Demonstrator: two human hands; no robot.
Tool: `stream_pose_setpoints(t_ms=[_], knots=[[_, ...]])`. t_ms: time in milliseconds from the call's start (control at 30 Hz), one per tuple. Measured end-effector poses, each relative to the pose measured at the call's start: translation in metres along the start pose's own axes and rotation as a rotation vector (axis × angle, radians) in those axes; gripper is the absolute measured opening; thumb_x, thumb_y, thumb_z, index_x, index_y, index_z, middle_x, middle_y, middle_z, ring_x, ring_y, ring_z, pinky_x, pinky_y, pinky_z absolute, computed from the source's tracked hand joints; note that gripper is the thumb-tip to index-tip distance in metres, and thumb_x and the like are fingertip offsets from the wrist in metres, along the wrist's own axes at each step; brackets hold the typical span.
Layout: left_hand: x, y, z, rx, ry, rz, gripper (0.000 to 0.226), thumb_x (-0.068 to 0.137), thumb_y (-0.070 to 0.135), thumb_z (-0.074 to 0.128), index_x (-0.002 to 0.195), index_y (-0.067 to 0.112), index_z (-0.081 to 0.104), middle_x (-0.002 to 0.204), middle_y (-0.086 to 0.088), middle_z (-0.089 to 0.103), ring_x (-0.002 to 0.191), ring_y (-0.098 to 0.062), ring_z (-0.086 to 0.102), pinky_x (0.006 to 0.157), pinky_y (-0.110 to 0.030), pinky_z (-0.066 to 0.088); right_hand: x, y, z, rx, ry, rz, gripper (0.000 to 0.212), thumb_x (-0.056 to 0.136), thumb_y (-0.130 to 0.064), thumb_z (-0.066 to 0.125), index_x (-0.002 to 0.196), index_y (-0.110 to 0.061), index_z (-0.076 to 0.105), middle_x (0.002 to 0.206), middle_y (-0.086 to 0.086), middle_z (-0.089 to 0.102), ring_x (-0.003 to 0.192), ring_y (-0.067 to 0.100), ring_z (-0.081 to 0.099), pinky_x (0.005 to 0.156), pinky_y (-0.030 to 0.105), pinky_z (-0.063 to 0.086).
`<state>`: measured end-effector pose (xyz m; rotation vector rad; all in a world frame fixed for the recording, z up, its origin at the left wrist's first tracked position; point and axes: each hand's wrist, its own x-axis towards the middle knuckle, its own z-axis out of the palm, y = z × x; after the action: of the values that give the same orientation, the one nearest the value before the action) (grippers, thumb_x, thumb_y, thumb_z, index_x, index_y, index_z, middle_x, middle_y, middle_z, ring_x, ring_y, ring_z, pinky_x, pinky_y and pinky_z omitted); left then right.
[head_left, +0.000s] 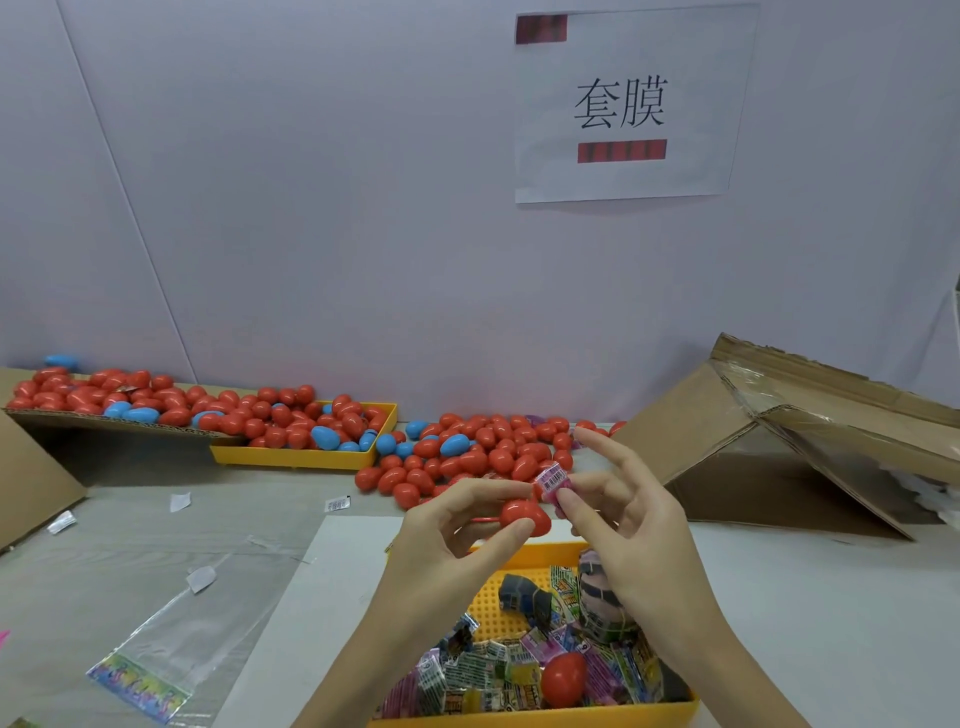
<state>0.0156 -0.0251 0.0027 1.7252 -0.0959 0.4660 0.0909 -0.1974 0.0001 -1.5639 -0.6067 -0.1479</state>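
Red egg (524, 517) is up in the air, over the far edge of the near yellow tray (535, 721). The left grip (457, 540) pinches it, thumb below and fingertips curled over the top, so that grip is closed round the egg. Pink film sleeve (553, 480), barcode side up, is at the egg's upper right end, touching it or just short of it; I cannot tell which. The right grip (634, 525) nips the sleeve between thumb and forefinger, and its other fingers fan out loose.

Risks as I see them:
- **Egg slipping:** it is glossy and held at the fingertips only, not in the palm. A firm push from the sleeve could pop it out, down into the tray or rolling across the tabletop (805, 597).
- **Sleeve crumpling:** it looks flattened and I cannot tell if its mouth is open. If it is shut, it probably buckles or tears against the egg.
- **Crooked fit:** the sleeve is tilted relative to the egg, so it may go on skewed.
- **Fingers in the way:** the left fingertips over the top may block the sleeve from sliding down.

The near tray holds a heap of printed sleeves, a second red egg (563, 678) and a wrapped egg (602, 597). Behind the hands is a loose pile of eggs (483, 452), red and blue. Left of that is the far yellow tray (291, 458), also full. There is a cardboard box (753, 467) tipped open on the right, clear bags (171, 639) on the left, and a paper sign (623, 176) on the wall.
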Motion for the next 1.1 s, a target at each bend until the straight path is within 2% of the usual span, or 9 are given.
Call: stream_pose_setpoints(t_ms=[133,267,500,667,833,1100], knots=[[0.0002,-0.0004,-0.0002,0.012,0.002,0.007,0.035,0.090,0.015,0.077,0.123,0.024,0.072,0.110,0.009,0.077,0.104,-0.012,0.074,0.089,-0.027,0.060,-0.0001,-0.0016,-0.0011,-0.068,-0.019,-0.068,0.063,0.093,-0.016,0.074,0.148,-0.035,0.047,0.097,-0.007,0.077,0.098,0.010,0.074,0.090,0.019,0.055],[0.0003,0.0001,-0.0004,0.012,0.001,0.020,0.030,0.089,0.017,0.076,0.119,0.022,0.074,0.111,0.005,0.077,0.105,-0.013,0.073,0.090,-0.029,0.060,-0.0003,-0.0018,-0.0011,-0.124,-0.029,-0.094,0.067,0.092,-0.018,0.075,0.148,-0.039,0.045,0.096,-0.010,0.076,0.097,0.011,0.072,0.090,0.021,0.056],[0.0011,-0.0005,-0.0003,0.006,-0.004,0.029,0.026,0.089,0.017,0.076,0.114,0.021,0.075,0.107,0.005,0.078,0.103,-0.014,0.074,0.088,-0.028,0.060,-0.0004,-0.0023,-0.0003,-0.138,-0.031,-0.110,0.065,0.093,-0.018,0.075,0.143,-0.046,0.045,0.097,-0.011,0.076,0.098,0.009,0.072,0.088,0.019,0.056],[0.0011,-0.0016,0.0001,0.002,0.002,0.020,0.028,0.086,0.022,0.077,0.115,0.019,0.075,0.107,0.003,0.078,0.104,-0.016,0.074,0.089,-0.033,0.061,-0.0011,-0.0035,0.0000,-0.146,-0.030,-0.126,0.064,0.093,-0.018,0.074,0.141,-0.048,0.045,0.097,-0.014,0.075,0.098,0.007,0.072,0.086,0.016,0.055],[0.0015,-0.0029,-0.0005,0.004,0.005,0.035,0.024,0.089,0.016,0.077,0.112,0.020,0.076,0.105,0.003,0.078,0.102,-0.015,0.074,0.085,-0.027,0.060,-0.0017,-0.0050,-0.0005,-0.159,-0.039,-0.139,0.065,0.092,-0.020,0.074,0.142,-0.048,0.044,0.096,-0.015,0.075,0.098,0.008,0.071,0.087,0.020,0.056],[0.0009,-0.0068,0.0006,0.092,0.057,0.106,0.021,0.087,0.027,0.078,0.108,0.022,0.077,0.102,0.003,0.077,0.099,-0.021,0.074,0.081,-0.037,0.063,-0.0024,-0.0041,-0.0005,-0.203,-0.051,-0.141,0.062,0.090,-0.026,0.072,0.143,-0.043,0.046,0.095,-0.017,0.074,0.099,0.009,0.070,0.087,0.020,0.056]])
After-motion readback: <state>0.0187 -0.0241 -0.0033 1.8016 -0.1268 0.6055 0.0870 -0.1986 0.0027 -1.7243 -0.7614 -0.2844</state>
